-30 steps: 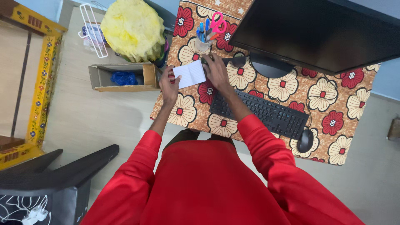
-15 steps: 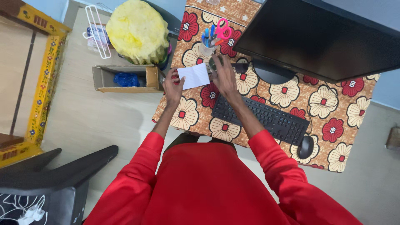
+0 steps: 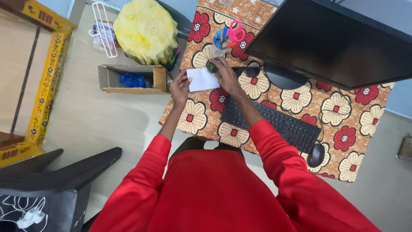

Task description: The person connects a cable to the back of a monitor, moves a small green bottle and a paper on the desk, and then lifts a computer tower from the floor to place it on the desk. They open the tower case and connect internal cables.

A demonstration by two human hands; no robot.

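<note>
A small white sheet of lined paper (image 3: 200, 79) lies on the flower-patterned tablecloth (image 3: 300, 101). My left hand (image 3: 179, 87) pinches its left edge. My right hand (image 3: 225, 75) rests over the paper's right edge, fingers curled around a small dark green round object (image 3: 212, 68) at the paper's top corner. Both arms wear red sleeves. Just beyond the hands stands a cup (image 3: 219, 48) with pens and pink-handled scissors (image 3: 235, 32).
A black keyboard (image 3: 274, 122) and mouse (image 3: 316, 155) lie right of the hands, under a black monitor (image 3: 334, 41). On the floor to the left are a cardboard box (image 3: 133, 79), a yellow bag (image 3: 146, 30) and a black chair (image 3: 51, 180).
My right hand has shifted from the paper's right side up to its top corner, onto the dark green object. The camera view has drifted slightly.
</note>
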